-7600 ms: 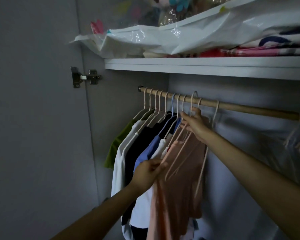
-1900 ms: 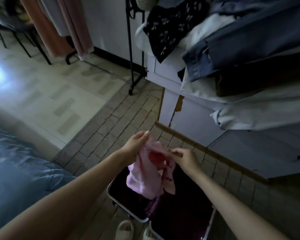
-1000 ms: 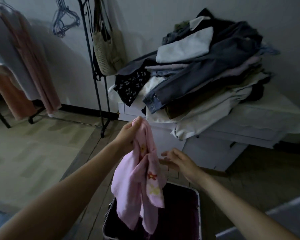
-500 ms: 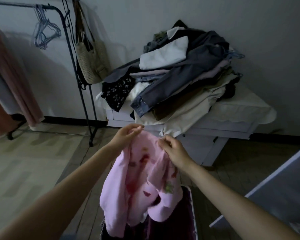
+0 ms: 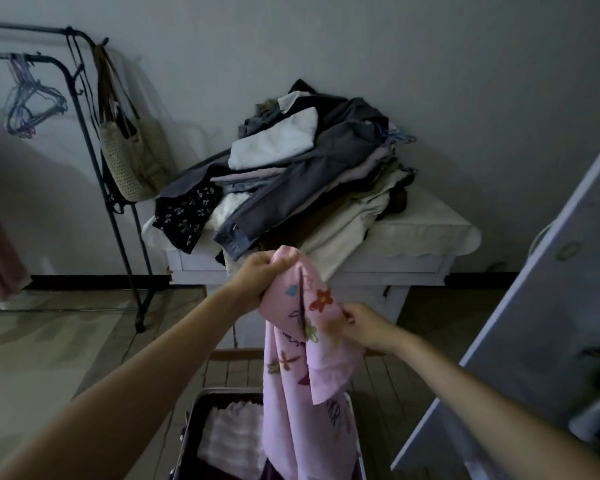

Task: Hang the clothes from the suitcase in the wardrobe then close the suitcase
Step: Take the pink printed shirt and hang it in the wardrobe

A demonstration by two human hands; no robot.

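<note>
We hold a pink printed garment [image 5: 302, 358] above the open suitcase [image 5: 191, 431], which serves here as our landmark. The garment hangs with its long axis close to vertical: its bunched top end points up and away from the suitcase, and its loose lower end drops down to the suitcase's right half, where it covers the rim. Our left hand [image 5: 257, 277] is clenched around the bunched top of the garment, fingers curled tight over the cloth, directly above the suitcase. Our right hand [image 5: 364, 327] sits lower and to the right, thumb and fingers pinching a fold at the garment's side edge beside its flower print. Inside the suitcase, left of the hanging cloth, lies a pale folded item [image 5: 232, 438]. Beyond the suitcase stands a white table [image 5: 423, 268] bearing a heap of dark and light clothes [image 5: 302, 174]. Left of the suitcase and further back, a black clothes rack [image 5: 118, 230] carries empty wire hangers [image 5: 28, 105] and a woven bag [image 5: 132, 157]. To the right of the suitcase a pale wardrobe door [image 5: 541, 323] stands ajar.
</note>
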